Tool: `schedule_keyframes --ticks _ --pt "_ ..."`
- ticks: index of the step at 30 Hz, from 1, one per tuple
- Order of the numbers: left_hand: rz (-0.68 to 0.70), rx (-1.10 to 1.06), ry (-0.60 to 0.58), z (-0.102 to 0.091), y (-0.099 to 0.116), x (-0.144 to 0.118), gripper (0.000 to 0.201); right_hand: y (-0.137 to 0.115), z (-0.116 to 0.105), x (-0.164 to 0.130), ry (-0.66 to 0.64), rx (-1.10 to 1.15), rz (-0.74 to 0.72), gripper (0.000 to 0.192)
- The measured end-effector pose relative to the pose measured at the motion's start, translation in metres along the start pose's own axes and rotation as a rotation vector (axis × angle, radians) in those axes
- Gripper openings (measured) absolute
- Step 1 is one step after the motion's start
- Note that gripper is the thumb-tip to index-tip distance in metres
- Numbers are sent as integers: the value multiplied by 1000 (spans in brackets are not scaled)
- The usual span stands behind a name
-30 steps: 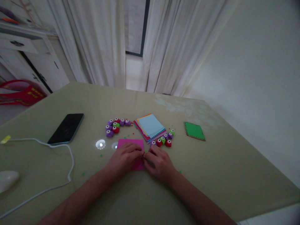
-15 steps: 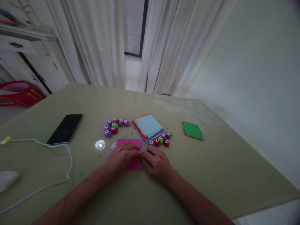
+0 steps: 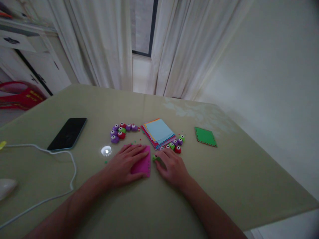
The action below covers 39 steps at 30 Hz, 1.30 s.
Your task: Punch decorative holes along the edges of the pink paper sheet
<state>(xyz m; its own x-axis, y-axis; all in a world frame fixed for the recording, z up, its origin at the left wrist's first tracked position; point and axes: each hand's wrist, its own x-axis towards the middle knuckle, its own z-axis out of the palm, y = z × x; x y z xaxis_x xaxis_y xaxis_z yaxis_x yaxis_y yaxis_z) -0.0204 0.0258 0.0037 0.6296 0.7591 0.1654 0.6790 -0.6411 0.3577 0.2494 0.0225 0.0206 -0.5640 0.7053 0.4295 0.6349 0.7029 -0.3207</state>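
Left hand [image 3: 124,164] lies flat, fingers spread, palm down on the pink square paper sheet [image 3: 142,163]; the sheet lies on the olive-green bench [image 3: 224,172], mostly under that hand, only its right part showing. Right hand [image 3: 171,166] sits just right of the sheet, fingers curled over a small green object [image 3: 156,158] at its fingertips. Can't tell whether it actually grips it: too small and dim.

Counts:
- 1 stack of coloured square paper sheets [image 3: 159,132], light blue on top, just beyond both hands.
- 2 clusters of small round paper punches: the purple, red and green cluster [image 3: 121,131] beyond the left hand, about 7; the second cluster [image 3: 174,145] just beyond the right hand, about 5. Exact number in either is hard to make out, they overlap.
- 1 green square card [image 3: 205,136], well right of the right hand.
- 1 black smartphone [image 3: 67,133], screen dark, well left of the left hand.
- 1 white cable [image 3: 69,166] looping left of the left forearm, cut off at the frame edge.
- 1 bright round spot [image 3: 106,151] just left of the left hand; can't tell what it is.
- 1 white rounded object [image 3: 6,188] at far left, cut off.
- Scattered green and red paper bits around the hands, too small to count.
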Motion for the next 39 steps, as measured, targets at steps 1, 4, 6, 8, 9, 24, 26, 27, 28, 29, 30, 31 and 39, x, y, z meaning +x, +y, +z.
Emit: schedule_keyframes --ticks 1,4,6,8,9,24,26,27,28,29,30,31,39 --pt "0 -7 6 -1 1 0 87 1 -2 0 1 -20 12 19" --pt "0 -18 18 -2 3 0 88 2 -5 -1 0 -69 38 16" --pt "-2 -17 25 -3 3 0 88 2 -5 0 7 -91 49 14" --pt "0 -15 27 -3 2 0 87 2 -2 2 25 -114 68 14" --pt "2 -13 25 -4 2 0 85 2 -1 3 38 -127 85 14" --pt "-2 -30 35 -11 2 3 81 -11 0 36 101 -117 157 17" --pt "-2 -36 35 -12 3 4 79 -14 3 67 15 -129 129 18" --pt "0 -39 35 -12 3 4 78 -13 7 85 -31 -139 118 20" --pt "2 -43 37 -13 3 4 77 -12 11 104 -74 -144 118 22" --pt "3 -47 38 -13 3 4 77 -10 17 121 -116 -147 129 24" --pt "1 -53 41 -13 3 4 77 -8 23 137 -159 -154 146 27" --pt "-2 -59 43 -13 3 4 78 -6 30 151 -177 -156 152 30" --pt "-38 -108 56 -19 -3 1 77 -10 45 174 -156 -160 233 15"
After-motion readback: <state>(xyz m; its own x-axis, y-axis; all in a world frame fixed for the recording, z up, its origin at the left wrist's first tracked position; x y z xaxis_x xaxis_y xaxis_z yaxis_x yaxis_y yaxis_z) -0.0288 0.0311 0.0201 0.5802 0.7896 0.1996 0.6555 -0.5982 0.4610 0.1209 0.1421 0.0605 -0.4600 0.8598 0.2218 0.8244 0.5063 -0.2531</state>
